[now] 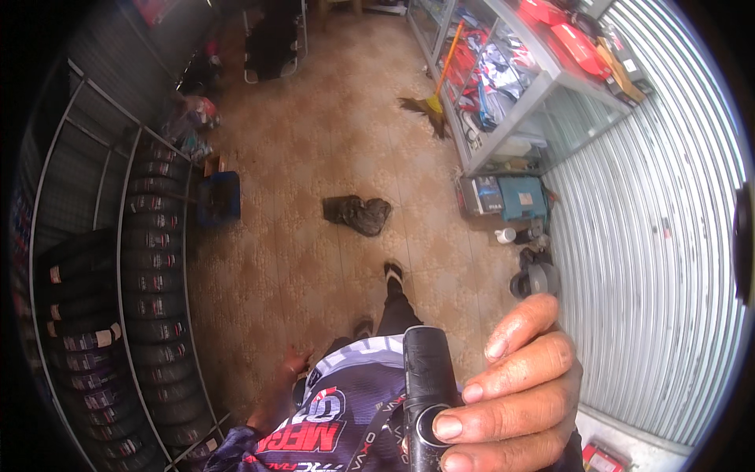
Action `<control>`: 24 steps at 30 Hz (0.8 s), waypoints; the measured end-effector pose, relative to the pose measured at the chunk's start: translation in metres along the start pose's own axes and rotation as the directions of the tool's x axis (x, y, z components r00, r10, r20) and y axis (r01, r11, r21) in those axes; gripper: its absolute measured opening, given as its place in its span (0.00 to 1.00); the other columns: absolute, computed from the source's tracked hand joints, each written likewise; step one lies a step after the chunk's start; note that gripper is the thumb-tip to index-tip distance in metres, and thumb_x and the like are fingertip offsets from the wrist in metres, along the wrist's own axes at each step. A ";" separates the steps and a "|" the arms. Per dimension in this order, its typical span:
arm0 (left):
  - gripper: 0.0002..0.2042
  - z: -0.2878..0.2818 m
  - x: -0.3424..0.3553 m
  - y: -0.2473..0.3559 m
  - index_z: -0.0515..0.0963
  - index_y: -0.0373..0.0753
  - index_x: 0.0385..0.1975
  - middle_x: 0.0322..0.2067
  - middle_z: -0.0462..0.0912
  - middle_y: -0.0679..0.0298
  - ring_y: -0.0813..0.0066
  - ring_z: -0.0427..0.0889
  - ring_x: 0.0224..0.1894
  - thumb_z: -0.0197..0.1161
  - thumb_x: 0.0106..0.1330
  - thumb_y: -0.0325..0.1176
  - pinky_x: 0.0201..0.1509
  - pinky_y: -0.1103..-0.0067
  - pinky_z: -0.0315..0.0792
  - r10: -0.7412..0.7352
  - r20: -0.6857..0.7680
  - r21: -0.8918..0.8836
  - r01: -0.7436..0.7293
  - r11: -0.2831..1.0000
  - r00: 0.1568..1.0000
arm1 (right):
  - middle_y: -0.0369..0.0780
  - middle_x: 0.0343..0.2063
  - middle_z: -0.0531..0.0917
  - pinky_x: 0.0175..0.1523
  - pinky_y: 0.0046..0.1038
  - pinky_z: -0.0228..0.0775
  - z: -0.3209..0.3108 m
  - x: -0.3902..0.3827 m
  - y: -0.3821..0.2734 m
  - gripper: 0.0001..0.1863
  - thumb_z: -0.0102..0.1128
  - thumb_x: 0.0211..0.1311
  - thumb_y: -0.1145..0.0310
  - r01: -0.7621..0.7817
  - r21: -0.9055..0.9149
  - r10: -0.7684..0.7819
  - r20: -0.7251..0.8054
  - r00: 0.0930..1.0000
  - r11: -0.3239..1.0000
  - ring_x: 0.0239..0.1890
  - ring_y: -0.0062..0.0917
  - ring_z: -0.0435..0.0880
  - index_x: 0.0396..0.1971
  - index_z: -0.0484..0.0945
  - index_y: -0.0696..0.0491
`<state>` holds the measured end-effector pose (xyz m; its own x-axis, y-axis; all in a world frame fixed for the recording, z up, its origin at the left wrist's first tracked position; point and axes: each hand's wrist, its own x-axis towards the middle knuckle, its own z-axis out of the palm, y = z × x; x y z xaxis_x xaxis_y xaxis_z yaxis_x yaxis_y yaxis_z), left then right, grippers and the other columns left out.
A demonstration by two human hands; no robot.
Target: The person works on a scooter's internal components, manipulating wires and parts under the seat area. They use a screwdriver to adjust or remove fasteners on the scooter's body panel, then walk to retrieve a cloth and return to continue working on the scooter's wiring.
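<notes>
Close in front at the lower right, my right hand (523, 385) has its fingers curled, with fingertips against a black bar-shaped device (429, 366) that has a round button. The thumb is out of sight behind. Down at my left side hangs my left hand (297, 362), small and dim beside my dark printed jersey (314, 421); its fingers do not show clearly. Ahead of my shoe (392, 274), a crumpled dark plastic bag (363, 215) lies on the tiled floor (291, 259).
Racks of stacked tyres (153, 283) line the left, near a blue crate (228, 197). On the right stand a glass display case (511, 102), a broom (436, 98), a teal case (522, 199) and a corrugated metal shutter (645, 252).
</notes>
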<state>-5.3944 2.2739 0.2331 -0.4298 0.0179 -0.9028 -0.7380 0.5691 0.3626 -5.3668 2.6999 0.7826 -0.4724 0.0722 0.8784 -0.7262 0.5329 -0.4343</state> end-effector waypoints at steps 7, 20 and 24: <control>0.51 0.024 0.041 0.055 0.44 0.40 0.73 0.45 0.79 0.44 0.63 0.80 0.30 0.75 0.59 0.45 0.31 0.68 0.78 -0.072 -0.120 -0.158 0.052 0.986 0.990 | 0.32 0.31 0.85 0.42 0.28 0.67 -0.023 0.038 0.169 0.04 0.65 0.60 0.63 -0.038 0.265 0.051 -0.040 0.998 0.964 0.31 0.20 0.77 0.30 0.83 0.45; 0.51 0.090 0.022 0.249 0.39 0.40 0.75 0.39 0.81 0.49 0.68 0.79 0.30 0.72 0.62 0.42 0.32 0.74 0.76 -0.203 -0.212 -0.119 0.181 0.976 0.956 | 0.35 0.39 0.77 0.49 0.25 0.74 0.001 -0.073 0.490 0.26 0.73 0.56 0.78 -0.845 0.361 0.750 0.658 -0.069 -0.394 0.43 0.21 0.80 0.52 0.69 0.53; 0.49 0.103 0.031 0.257 0.39 0.42 0.75 0.33 0.81 0.56 0.73 0.78 0.28 0.72 0.64 0.39 0.33 0.75 0.76 -0.282 -0.204 -0.075 0.273 0.959 0.937 | 0.39 0.42 0.78 0.49 0.24 0.75 0.003 -0.134 0.544 0.30 0.70 0.62 0.71 -0.875 0.170 0.493 0.865 -0.087 -0.454 0.45 0.17 0.79 0.60 0.64 0.51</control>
<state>-5.5439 2.5055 0.2741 -0.3007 -0.3114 -0.9015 -0.8639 0.4893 0.1191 -5.7001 2.9773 0.4284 -0.7493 -0.4731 -0.4634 0.6576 -0.4485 -0.6053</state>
